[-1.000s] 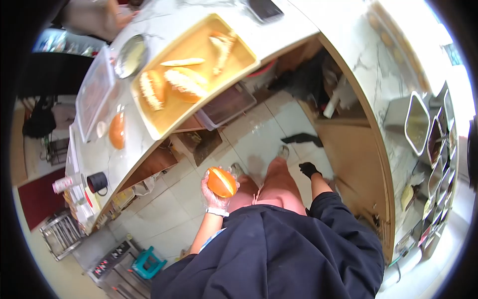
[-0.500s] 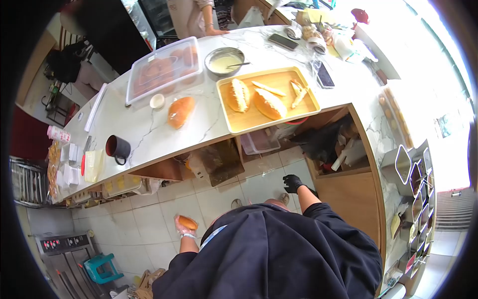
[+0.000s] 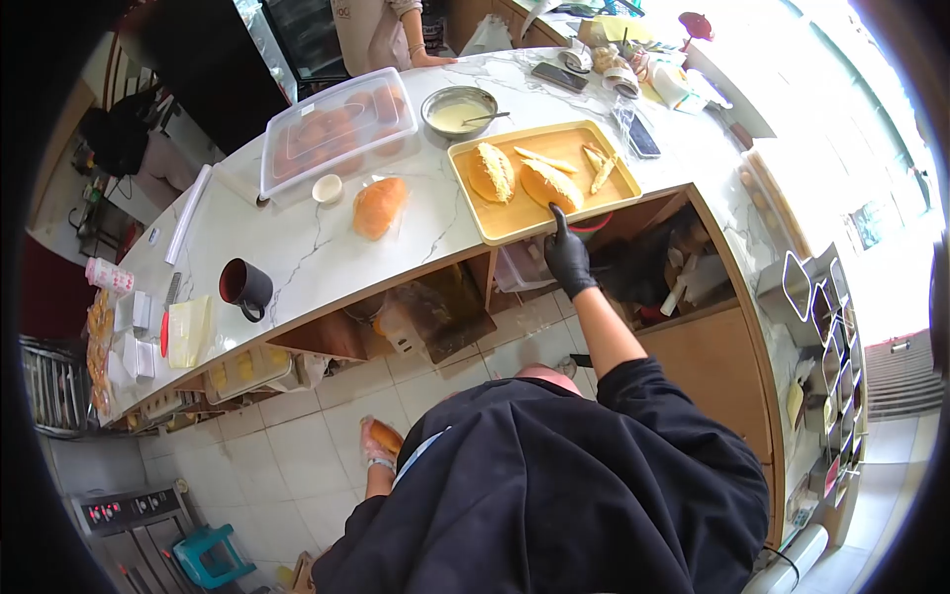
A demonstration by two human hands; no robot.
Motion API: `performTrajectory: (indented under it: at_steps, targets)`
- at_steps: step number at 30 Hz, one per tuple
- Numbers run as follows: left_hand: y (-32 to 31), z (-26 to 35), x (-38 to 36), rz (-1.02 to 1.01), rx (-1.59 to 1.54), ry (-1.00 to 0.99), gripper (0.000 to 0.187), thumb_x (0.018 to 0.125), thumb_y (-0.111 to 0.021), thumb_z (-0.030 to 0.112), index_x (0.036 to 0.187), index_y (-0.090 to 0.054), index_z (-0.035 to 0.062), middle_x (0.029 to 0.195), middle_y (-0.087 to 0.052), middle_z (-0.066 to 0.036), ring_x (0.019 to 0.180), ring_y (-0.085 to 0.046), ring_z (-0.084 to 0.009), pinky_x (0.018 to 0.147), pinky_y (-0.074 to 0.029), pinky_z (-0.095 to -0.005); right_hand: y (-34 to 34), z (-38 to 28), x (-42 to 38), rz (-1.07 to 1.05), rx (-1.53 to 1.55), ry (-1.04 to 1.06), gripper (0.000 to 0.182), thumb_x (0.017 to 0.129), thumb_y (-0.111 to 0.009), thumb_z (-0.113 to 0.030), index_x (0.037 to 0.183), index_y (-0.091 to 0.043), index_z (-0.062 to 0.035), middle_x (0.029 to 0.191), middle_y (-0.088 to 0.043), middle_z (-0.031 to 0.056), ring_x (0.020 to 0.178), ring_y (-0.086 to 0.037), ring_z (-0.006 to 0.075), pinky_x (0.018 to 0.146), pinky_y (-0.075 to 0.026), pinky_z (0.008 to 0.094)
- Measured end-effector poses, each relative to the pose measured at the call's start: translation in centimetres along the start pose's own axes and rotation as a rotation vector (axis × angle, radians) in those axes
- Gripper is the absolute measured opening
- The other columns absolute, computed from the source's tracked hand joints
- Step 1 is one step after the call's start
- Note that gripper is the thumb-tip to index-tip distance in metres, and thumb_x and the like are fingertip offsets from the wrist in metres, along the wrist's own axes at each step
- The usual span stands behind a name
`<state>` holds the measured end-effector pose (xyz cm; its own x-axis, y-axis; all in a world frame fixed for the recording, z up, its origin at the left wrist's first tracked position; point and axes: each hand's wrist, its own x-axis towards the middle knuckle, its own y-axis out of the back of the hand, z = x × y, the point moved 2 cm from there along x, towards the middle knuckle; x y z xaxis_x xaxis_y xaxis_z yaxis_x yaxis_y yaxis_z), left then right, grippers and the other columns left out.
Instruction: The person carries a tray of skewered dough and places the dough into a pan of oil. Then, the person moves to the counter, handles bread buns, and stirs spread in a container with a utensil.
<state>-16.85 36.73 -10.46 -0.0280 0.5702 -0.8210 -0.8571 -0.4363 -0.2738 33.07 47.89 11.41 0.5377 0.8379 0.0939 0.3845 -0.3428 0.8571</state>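
Observation:
My left hand (image 3: 372, 439), in a clear plastic glove, is closed around a golden bread roll (image 3: 389, 437), low by my left side. At the front edge of the yellow tray (image 3: 473, 203) is my right hand (image 3: 567, 261) in a black glove. Its thumb lies up over the tray's rim and the fingers curl below, partly hidden. In the tray lie a filled roll (image 3: 492, 173) with a shredded topping, a second filled roll (image 3: 547, 185) close to the thumb, and several pale strips (image 3: 601, 170) on the right.
Behind the tray stands a metal bowl of cream (image 3: 457, 111) with a spoon. A lidded plastic box of rolls (image 3: 341, 134), a wrapped roll (image 3: 380, 208), a small white cup (image 3: 328, 188) and a dark mug (image 3: 245, 288) sit leftward. Phones lie at the back right; a person's hand (image 3: 432, 60) rests opposite.
My right hand has risen from beside my body up to the tray's front rim. The left hand stays low with the roll. The view has shifted slightly.

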Motion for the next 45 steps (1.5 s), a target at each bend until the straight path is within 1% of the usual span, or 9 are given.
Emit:
performTrajectory:
  at_steps: [5, 10, 18, 20, 26, 29, 32, 40, 45]
  targets:
    - [-2.5, 1.0, 1.3, -0.025, -0.062, 0.046, 0.042, 0.062, -0.065, 0.038, 0.092, -0.050, 0.0141, 0.080, -0.052, -0.005, 0.074, -0.053, -0.0224, 0.064, -0.047, -0.0377, -0.5, 0.9, -0.9, 0.072, -0.035, 0.077, 0.063, 0.078, -0.047, -0.013, 0.135, -0.022, -0.0229, 0.074, -0.058, 0.0208, 0.064, -0.056, 0.0382, 0.060, -0.045, 0.0466]
    - [-2.6, 0.8, -0.7, -0.058, 0.025, 0.041, 0.035, 0.063, -0.063, 0.037, 0.085, -0.050, 0.0137, 0.072, -0.051, -0.006, 0.065, -0.053, -0.0222, 0.059, -0.047, -0.0373, -2.5, 2.5, -4.5, 0.179, 0.230, 0.237, 0.064, 0.077, -0.049, -0.011, 0.135, -0.020, -0.0111, 0.091, -0.056, 0.0210, 0.078, -0.055, 0.0393, 0.067, -0.044, 0.0472]
    - [4.1, -2.2, -2.2, 0.087, 0.017, 0.016, 0.032, 0.064, -0.062, 0.042, 0.073, -0.048, 0.0141, 0.063, -0.052, -0.006, 0.057, -0.052, -0.0232, 0.053, -0.046, -0.0371, -13.5, 14.4, -19.5, -0.455, 0.041, 0.062, 0.062, 0.076, -0.051, -0.013, 0.132, -0.027, -0.0069, 0.110, -0.050, 0.0252, 0.096, -0.051, 0.0404, 0.083, -0.042, 0.0407]
    - [6.9, -3.6, 0.5, 0.100, -0.081, 0.194, 0.033, 0.063, -0.063, 0.042, 0.073, -0.049, 0.0141, 0.063, -0.052, -0.005, 0.058, -0.052, -0.0234, 0.054, -0.046, -0.0374, -15.2, 18.0, -21.2, -0.670, 0.034, -0.207, 0.058, 0.074, -0.054, -0.017, 0.128, -0.036, -0.0040, 0.081, -0.061, 0.0154, 0.081, -0.056, 0.0320, 0.083, -0.043, 0.0407]
    - [3.5, -1.5, -2.5, 0.049, 0.008, 0.027, 0.033, 0.063, -0.063, 0.042, 0.074, -0.049, 0.0134, 0.064, -0.052, -0.006, 0.059, -0.052, -0.0244, 0.055, -0.046, -0.0375, -11.5, 19.9, -19.2, -0.650, -0.056, -0.451, 0.044, 0.076, -0.051, -0.022, 0.117, -0.050, -0.0077, 0.102, -0.058, 0.0204, 0.093, -0.056, 0.0337, 0.080, -0.046, 0.0369]
    - [3.8, -2.0, -1.0, 0.040, -0.003, 0.074, 0.033, 0.063, -0.062, 0.041, 0.074, -0.049, 0.0134, 0.064, -0.052, -0.006, 0.059, -0.052, -0.0245, 0.055, -0.046, -0.0375, -16.6, 26.4, -18.7, -0.572, -0.268, -0.123, 0.044, 0.076, -0.051, -0.023, 0.117, -0.050, -0.0081, 0.104, -0.057, 0.0202, 0.095, -0.056, 0.0336, 0.082, -0.045, 0.0366]
    - [5.1, -2.7, -0.4, 0.054, -0.009, 0.096, 0.033, 0.063, -0.062, 0.041, 0.074, -0.049, 0.0133, 0.064, -0.052, -0.007, 0.059, -0.052, -0.0246, 0.055, -0.046, -0.0376, -16.0, 24.2, -19.3, -0.454, -0.102, -0.250, 0.037, 0.078, -0.052, -0.022, 0.113, -0.054, -0.0089, 0.082, -0.062, 0.0196, 0.071, -0.059, 0.0312, 0.066, -0.048, 0.0354]
    - [7.9, -3.6, -1.6, 0.103, -0.040, 0.082, 0.033, 0.063, -0.062, 0.041, 0.075, -0.049, 0.0130, 0.064, -0.052, -0.007, 0.059, -0.052, -0.0249, 0.055, -0.046, -0.0377, -17.3, 20.6, -20.9, -0.864, -0.068, -0.094, 0.040, 0.077, -0.050, -0.027, 0.113, -0.054, -0.0087, 0.108, -0.057, 0.0167, 0.099, -0.053, 0.0318, 0.085, -0.043, 0.0355]
    - [7.7, -3.6, -1.5, 0.086, -0.043, 0.077, 0.033, 0.063, -0.062, 0.041, 0.075, -0.049, 0.0129, 0.064, -0.052, -0.007, 0.059, -0.052, -0.0250, 0.055, -0.046, -0.0378, -18.4, 22.4, -19.8, -0.702, 0.614, -0.551, 0.039, 0.081, -0.049, -0.017, 0.119, -0.047, -0.0074, 0.090, -0.062, 0.0135, 0.073, -0.060, 0.0225, 0.060, -0.049, 0.0315]
